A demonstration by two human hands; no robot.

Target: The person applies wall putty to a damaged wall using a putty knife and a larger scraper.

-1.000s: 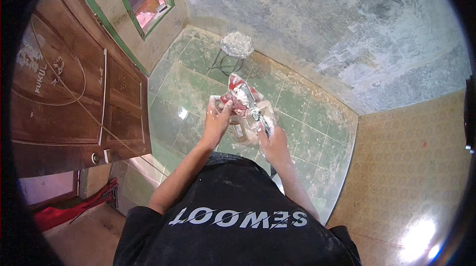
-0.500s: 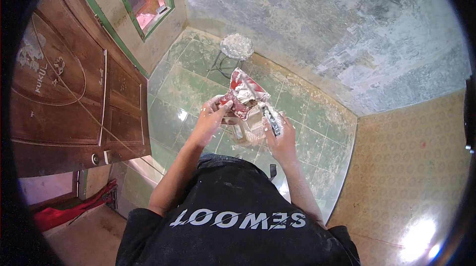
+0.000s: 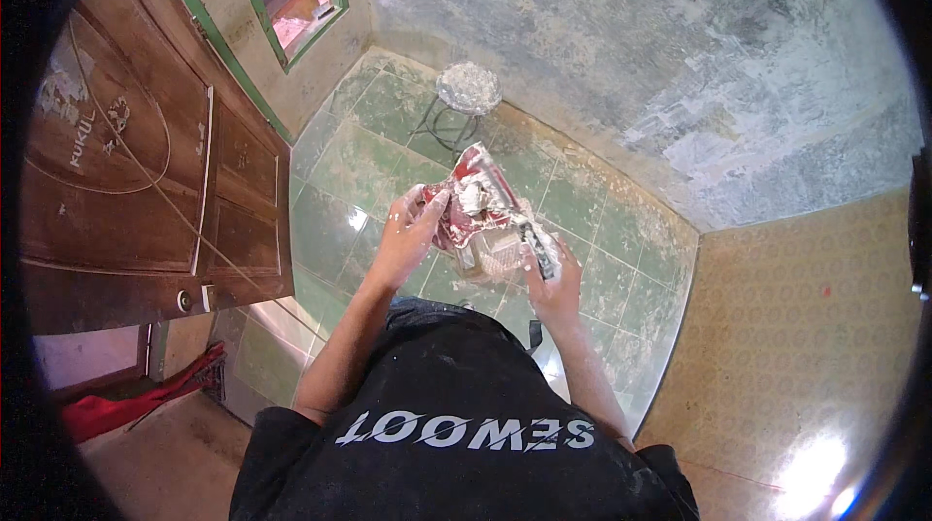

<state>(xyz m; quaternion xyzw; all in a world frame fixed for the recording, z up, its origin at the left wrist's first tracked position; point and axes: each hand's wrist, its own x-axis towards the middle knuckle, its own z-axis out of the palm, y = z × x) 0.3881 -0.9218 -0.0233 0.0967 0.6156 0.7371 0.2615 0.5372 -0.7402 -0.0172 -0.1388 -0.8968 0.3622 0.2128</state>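
My left hand (image 3: 411, 228) is closed on the left side of a red putty board (image 3: 472, 160), its thumb on top. The board is tilted and smeared with white paste, and a lump of putty (image 3: 473, 197) sits near its middle. In my right hand (image 3: 555, 280) is a putty knife (image 3: 542, 254) with a dark, paste-caked handle. Its blade end lies against the board's right side, though blur and paste hide its exact outline. Both hands carry white smears. Beneath them on the floor stands a clear plastic container (image 3: 497, 261), partly covered by the board and my right hand.
A paste-spattered round stool (image 3: 468, 88) stands by the far wall (image 3: 660, 84), which is patchy grey and white. A brown wooden door (image 3: 238, 181) is at the left. Green floor tiles (image 3: 330, 176) are stained with paste. A yellowish patterned wall (image 3: 796, 336) rises at the right.
The board has shifted slightly down and its far corner has moved right. My right hand with the putty knife has moved a little down and right. The white paste is now gathered into a lump.
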